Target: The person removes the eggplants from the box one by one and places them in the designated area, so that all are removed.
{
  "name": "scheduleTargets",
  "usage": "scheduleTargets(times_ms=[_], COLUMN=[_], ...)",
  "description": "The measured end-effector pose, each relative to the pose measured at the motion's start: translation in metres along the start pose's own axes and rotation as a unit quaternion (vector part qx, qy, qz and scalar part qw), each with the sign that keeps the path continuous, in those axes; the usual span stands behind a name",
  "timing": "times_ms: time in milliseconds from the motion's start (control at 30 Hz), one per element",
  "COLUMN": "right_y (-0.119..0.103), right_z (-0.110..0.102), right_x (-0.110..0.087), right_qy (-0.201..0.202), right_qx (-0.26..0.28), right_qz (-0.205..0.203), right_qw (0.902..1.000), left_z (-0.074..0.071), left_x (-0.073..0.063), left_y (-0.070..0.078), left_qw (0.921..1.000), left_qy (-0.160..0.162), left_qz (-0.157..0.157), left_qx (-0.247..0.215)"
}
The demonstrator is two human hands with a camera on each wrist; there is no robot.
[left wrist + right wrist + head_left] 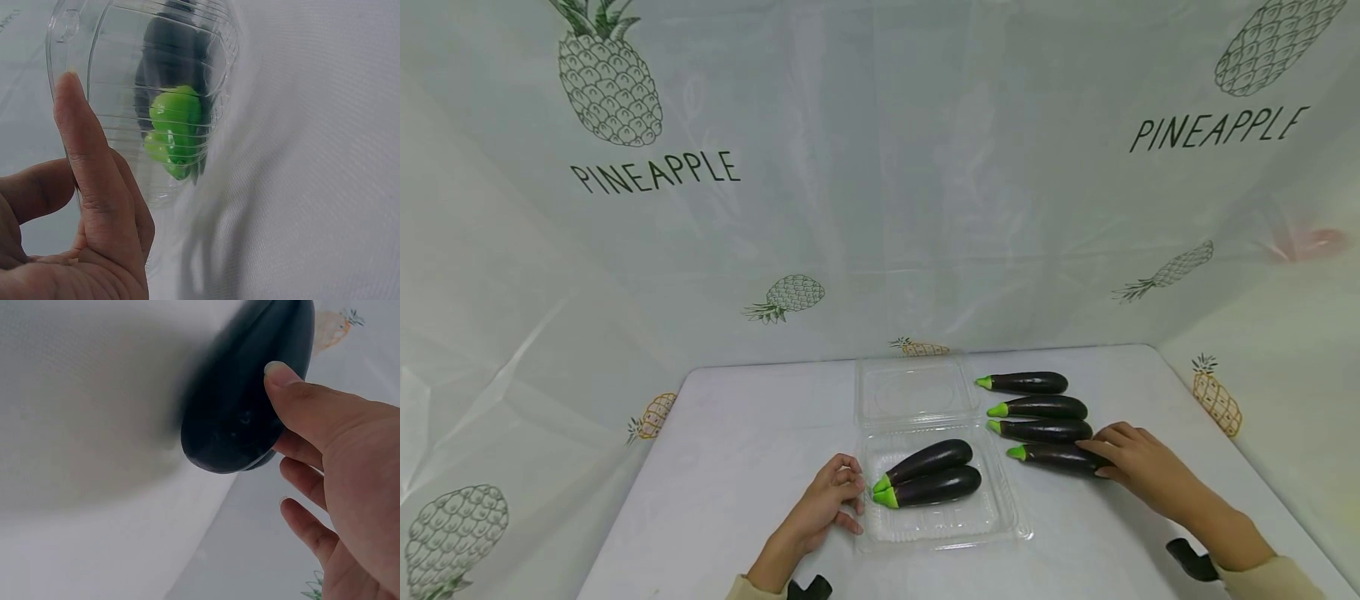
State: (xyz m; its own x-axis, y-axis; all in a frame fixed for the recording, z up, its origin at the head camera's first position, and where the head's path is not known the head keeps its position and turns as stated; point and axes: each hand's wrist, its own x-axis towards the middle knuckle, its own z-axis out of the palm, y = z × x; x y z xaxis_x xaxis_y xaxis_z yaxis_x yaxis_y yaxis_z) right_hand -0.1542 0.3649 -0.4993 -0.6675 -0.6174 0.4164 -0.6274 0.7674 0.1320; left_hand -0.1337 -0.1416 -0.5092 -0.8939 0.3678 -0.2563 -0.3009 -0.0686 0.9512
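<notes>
My right hand (1142,467) pinches the rounded end of a dark eggplant (1056,457) between thumb and fingers. In the right wrist view the thumb lies on this eggplant (240,419), and the lower fingers stand apart from it. A clear plastic clamshell container (940,530) lies with its lid (913,392) folded back. Inside it two eggplants (928,487) lie side by side, green stems to the left. Beside the container's left edge is my left hand (829,502). One fairly straight finger of the left hand (100,206) touches the rim in the left wrist view.
Three more eggplants (1045,407) lie in a column right of the container, stems to the left. A white cloth covers the table (760,433). Behind and at the sides hangs a pineapple-print curtain (880,183).
</notes>
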Motion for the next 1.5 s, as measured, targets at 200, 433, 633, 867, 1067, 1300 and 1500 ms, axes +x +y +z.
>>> scheduleTargets(times_ms=[200,433,633,867,1067,1300,1500], right_y=[-0.002,-0.010,-0.018,-0.022,-0.026,-0.037,-0.054], right_z=[0.002,-0.001,-0.005,-0.008,-0.011,-0.016,-0.028], right_x=[0.004,0.009,0.011,0.013,0.015,0.026,0.047], right_qy=[-0.007,-0.025,-0.065,-0.088,-0.064,-0.015,0.023], right_qx=[-0.011,-0.014,-0.007,-0.014,-0.013,-0.021,-0.022], right_qz=[0.000,0.025,0.068,0.085,0.075,0.030,-0.021], right_qw=[0.9999,0.9993,0.9956,0.9924,0.9950,0.9992,0.9993], left_z=[0.000,-0.001,-0.001,0.000,-0.001,-0.001,-0.001], left_x=[0.000,-0.001,-0.001,0.000,0.000,0.000,0.000], left_y=[-0.001,0.000,0.002,0.001,0.000,-0.001,0.000], left_qw=[1.0000,1.0000,1.0000,1.0000,1.0000,1.0000,1.0000], left_qy=[-0.002,-0.002,0.001,0.006,0.004,0.004,0.006], left_qz=[0.001,-0.001,-0.002,-0.002,-0.004,-0.003,-0.004], left_qx=[-0.003,-0.003,-0.004,-0.004,-0.006,-0.004,-0.002])
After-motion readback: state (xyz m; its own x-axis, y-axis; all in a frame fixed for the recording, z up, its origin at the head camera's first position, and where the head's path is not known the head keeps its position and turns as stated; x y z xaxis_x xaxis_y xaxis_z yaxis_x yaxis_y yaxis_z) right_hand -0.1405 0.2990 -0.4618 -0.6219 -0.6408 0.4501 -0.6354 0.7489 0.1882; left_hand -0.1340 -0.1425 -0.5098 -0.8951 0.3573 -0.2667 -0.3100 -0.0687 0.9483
